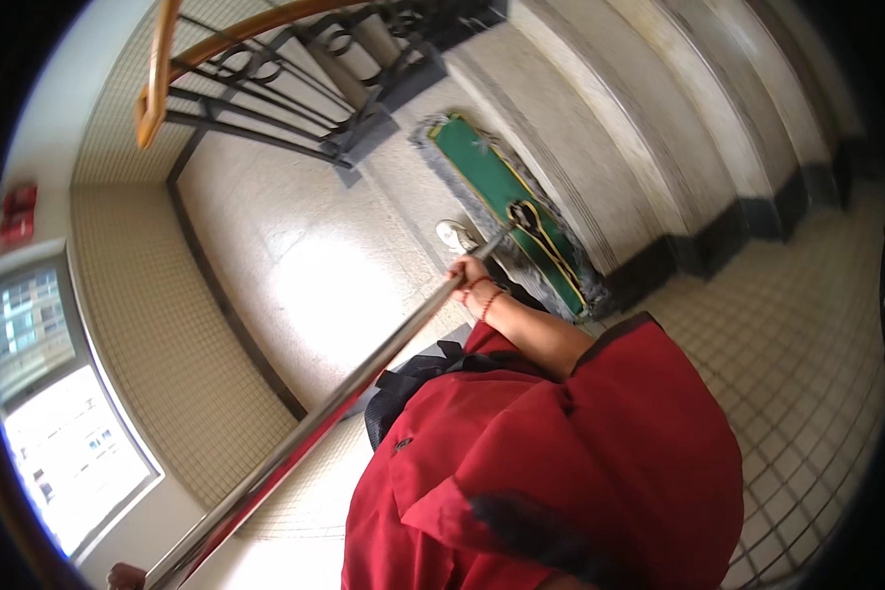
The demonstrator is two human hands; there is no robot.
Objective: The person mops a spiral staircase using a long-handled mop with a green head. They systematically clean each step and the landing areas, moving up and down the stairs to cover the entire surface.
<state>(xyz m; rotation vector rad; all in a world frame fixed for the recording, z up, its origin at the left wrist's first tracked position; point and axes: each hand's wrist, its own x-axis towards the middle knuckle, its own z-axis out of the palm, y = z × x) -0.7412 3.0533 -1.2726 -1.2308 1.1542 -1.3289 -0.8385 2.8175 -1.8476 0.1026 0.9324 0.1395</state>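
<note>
A long, shiny metal pole crosses the view from the lower left to a flat dust mop [487, 169], which has a green back, yellow edging and a grey fringe. Its head lies along the foot of the stairs. My right hand [468, 277], with red bracelets at the wrist, is closed around the pole's lower part. At the lower left corner, just a bit of my left hand [126, 576] shows, curled against the pole's upper part; most of it is cut off. A shoe [455, 236] stands beside the mop head.
Pale steps [600, 108] with a dark skirting rise to the right. A black metal railing with a wooden handrail [236, 41] stands at the far left. A tiled wall [192, 344] and a window [74, 452] flank the shiny landing floor [265, 197].
</note>
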